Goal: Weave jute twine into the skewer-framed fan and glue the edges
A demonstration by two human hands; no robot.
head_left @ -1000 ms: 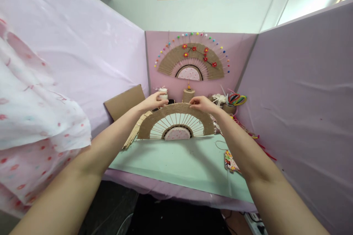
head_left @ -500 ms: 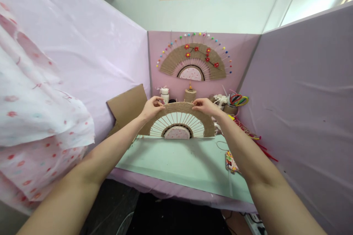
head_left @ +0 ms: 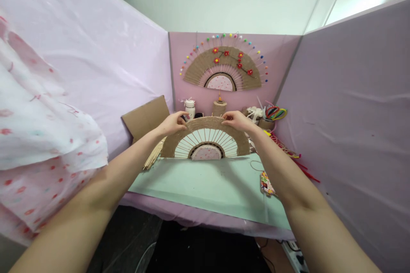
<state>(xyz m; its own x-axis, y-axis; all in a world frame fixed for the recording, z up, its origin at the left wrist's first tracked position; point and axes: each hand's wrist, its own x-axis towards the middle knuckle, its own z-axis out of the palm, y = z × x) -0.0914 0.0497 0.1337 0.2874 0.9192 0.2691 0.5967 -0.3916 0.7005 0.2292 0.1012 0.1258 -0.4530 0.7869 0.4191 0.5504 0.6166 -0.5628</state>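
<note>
A half-round fan point(head_left: 205, 141) woven of brown twine over thin sticks, with a pink centre, stands upright on the pale green mat point(head_left: 208, 185). My left hand point(head_left: 172, 123) pinches its top rim on the left. My right hand point(head_left: 235, 120) pinches the rim on the right of the crown. Both arms reach far forward from the bottom corners of the view.
A finished fan point(head_left: 222, 68) with red flowers and coloured beads hangs on the pink back wall. Behind the held fan stand a small white jar point(head_left: 190, 107), a twine spool point(head_left: 219, 107) and a cup of coloured pipe cleaners point(head_left: 273, 116). Cardboard point(head_left: 145, 116) leans left; sticks point(head_left: 153, 158) lie beside it.
My left hand left the white jar and took hold of the fan's top rim. The fan stays upright in nearly the same place.
</note>
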